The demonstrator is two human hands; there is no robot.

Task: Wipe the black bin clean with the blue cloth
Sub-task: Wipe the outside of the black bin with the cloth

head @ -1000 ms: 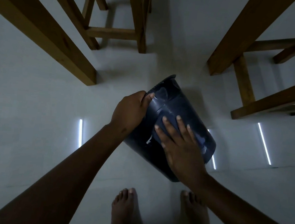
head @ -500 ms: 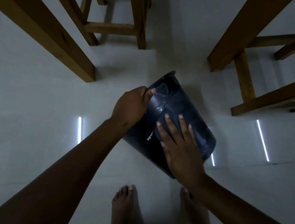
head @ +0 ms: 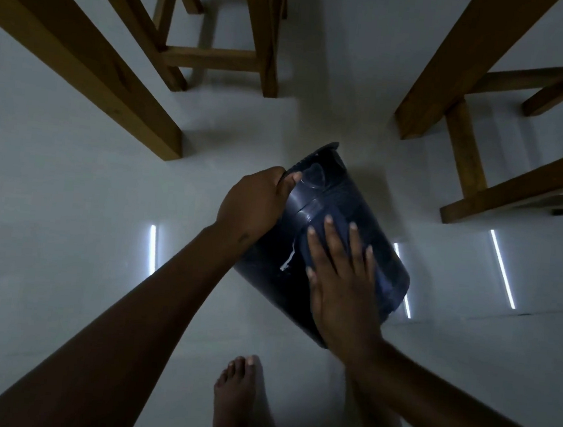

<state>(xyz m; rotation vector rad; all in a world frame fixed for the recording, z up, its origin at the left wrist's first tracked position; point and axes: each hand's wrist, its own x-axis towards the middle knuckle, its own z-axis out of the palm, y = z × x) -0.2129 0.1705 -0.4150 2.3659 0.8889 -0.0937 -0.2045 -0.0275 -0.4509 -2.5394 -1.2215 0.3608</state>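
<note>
The black bin (head: 325,237) is held tilted on the pale floor (head: 67,228) at the middle of the view, its rim end pointing toward 11 o'clock and its far end toward 5 o'clock, where it disappears under the right wrist. The rim is gripped by the left hand (head: 252,204): the fingers (head: 291,180) are curled shut over the edge, thumb outside. The right hand (head: 342,280) is laid flat on the upturned side wall, fingers spread and extended, and the blue cloth (head: 324,247) is pressed beneath the palm rather than pinched.

Compared with the views half a second and one second earlier, little has been changed in the hold. The left hand has been kept on the rim in the same grip. The right hand has been slid slightly up the wall toward the rim, so that more of the cloth is now hidden under the palm and less is seen trailing toward 4 o'clock. The bin's tilt and its place between the wooden stool legs (head: 261,41) at 12 o'clock and the other wooden frames at 10 and 2 o'clock have been kept about the same.

A wiping stroke along the outer wall is judged to be under way. A pale streak (head: 288,258) is seen just left of the cloth, at its 9 o'clock edge, and has not yet been covered; that strip would seem to be left to wipe. Whether the inside has been cleaned cannot be told. Two bare feet (head: 236,400) are planted at 6 o'clock, near the bin.
</note>
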